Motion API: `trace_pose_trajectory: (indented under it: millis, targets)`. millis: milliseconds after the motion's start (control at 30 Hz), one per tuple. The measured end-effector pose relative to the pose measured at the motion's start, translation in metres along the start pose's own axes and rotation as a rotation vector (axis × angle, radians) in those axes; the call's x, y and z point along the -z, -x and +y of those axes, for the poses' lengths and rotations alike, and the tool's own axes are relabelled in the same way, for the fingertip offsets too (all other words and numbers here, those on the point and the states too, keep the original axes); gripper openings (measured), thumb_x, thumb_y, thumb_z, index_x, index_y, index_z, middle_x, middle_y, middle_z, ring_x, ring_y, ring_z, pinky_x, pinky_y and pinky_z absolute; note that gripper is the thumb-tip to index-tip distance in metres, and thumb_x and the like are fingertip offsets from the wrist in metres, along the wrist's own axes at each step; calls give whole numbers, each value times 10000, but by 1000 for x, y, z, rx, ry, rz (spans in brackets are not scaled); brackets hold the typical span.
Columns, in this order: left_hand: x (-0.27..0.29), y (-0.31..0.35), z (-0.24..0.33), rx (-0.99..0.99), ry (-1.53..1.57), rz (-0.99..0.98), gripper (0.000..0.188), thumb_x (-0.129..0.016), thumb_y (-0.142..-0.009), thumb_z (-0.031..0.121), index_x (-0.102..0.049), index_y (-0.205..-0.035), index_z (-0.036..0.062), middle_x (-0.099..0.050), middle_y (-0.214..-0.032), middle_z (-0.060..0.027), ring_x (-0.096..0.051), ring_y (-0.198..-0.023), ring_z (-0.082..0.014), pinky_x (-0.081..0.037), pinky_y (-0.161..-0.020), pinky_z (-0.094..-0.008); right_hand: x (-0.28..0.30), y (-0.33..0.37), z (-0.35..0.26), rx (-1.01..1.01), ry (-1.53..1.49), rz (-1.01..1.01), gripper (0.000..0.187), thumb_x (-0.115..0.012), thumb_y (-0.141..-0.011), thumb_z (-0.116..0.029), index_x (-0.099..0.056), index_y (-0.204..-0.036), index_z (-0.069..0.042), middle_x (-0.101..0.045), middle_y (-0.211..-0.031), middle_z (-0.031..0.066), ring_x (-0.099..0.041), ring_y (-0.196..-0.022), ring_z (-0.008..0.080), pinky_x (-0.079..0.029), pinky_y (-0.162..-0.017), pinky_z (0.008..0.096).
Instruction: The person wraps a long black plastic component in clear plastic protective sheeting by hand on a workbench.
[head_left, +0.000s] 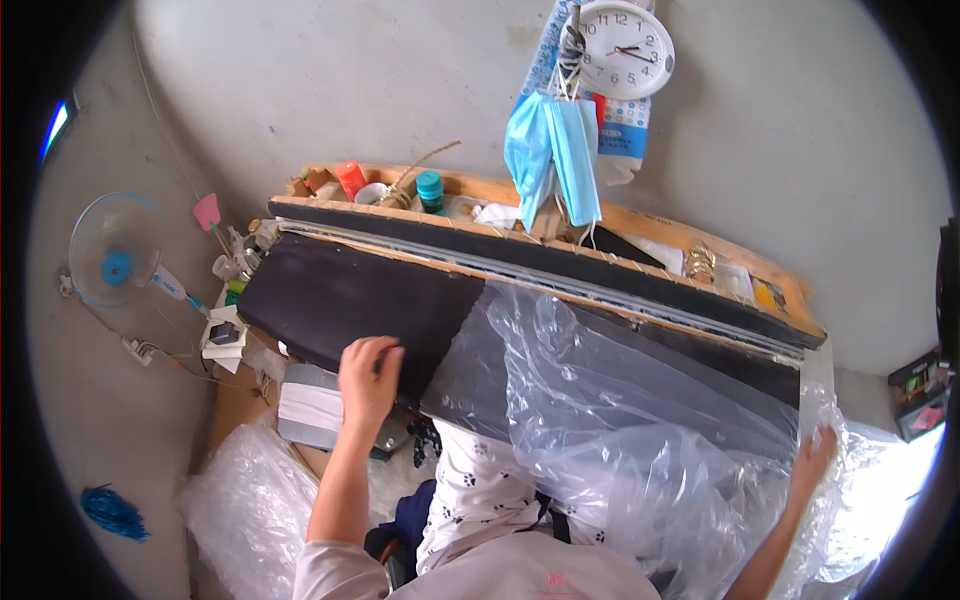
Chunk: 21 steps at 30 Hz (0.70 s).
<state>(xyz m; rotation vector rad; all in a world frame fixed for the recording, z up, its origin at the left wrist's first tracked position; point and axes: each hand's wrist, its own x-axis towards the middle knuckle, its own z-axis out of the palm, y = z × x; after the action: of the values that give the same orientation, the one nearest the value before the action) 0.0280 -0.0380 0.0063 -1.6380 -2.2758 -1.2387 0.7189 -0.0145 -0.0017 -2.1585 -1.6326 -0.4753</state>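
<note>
My left hand (367,378) hovers over the near edge of a black cloth-like panel (345,290), its fingers loosely bent and nothing visible in them. A crumpled clear plastic sheet (570,400) covers the right part of the dark work surface and hangs over my lap. At the far right, my right hand (815,462) is closed at the edge of this sheet, fingers pinched on it. The sheet's folds and glare partly hide the fingertips.
A wooden trough (640,222) behind the surface holds a red-capped bottle (351,178), a teal jar (429,190) and coils of cord. Blue face masks (552,150) hang below a wall clock (618,50). Left are a fan (117,266), a grey box (310,412) and bunched plastic (250,500).
</note>
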Motion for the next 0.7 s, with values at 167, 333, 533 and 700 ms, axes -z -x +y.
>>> trace_pose_trajectory:
  millis: [167, 333, 533, 700]
  targets:
    - [-55, 0, 86, -356, -160, -217, 149, -656, -732, 196, -615, -827, 89, -574, -849, -45, -523, -799, -252, -365, -710, -373, 58, 9, -325, 836, -724, -333, 296, -636, -731, -193, -589, -978, -38, -566, -1042, 96, -533, -935, 271, -443, -795, 376]
    - [-86, 19, 95, 149, 1047, -249, 177, -571, -821, 134, -491, -977, 106, -578, -970, -97, -529, -1004, -231, -423, -822, -369, -2, 59, -358, 954, -482, -439, 599, -539, -784, -460, -467, -1219, -55, -356, -1336, 144, -291, -1255, 291, -192, -1004, 527]
    - [-61, 1, 115, 599, 1380, -784, 347, -582, -835, 109, -429, -1146, 84, -612, -885, -81, -568, -676, -114, -466, -569, -252, 2, 62, -372, 1042, -341, -641, 632, -508, -781, -531, -444, -1264, -129, -294, -1388, 114, -212, -1302, 295, -80, -1021, 578]
    - [-43, -50, 54, 251, 398, 298, 164, -572, -815, 31, -521, -970, 16, -565, -717, -38, -518, -615, -80, -398, -537, -208, 3, 67, -358, 1005, -457, -568, 625, -507, -787, -527, -436, -1272, -139, -287, -1396, 97, -201, -1309, 285, -82, -1021, 582]
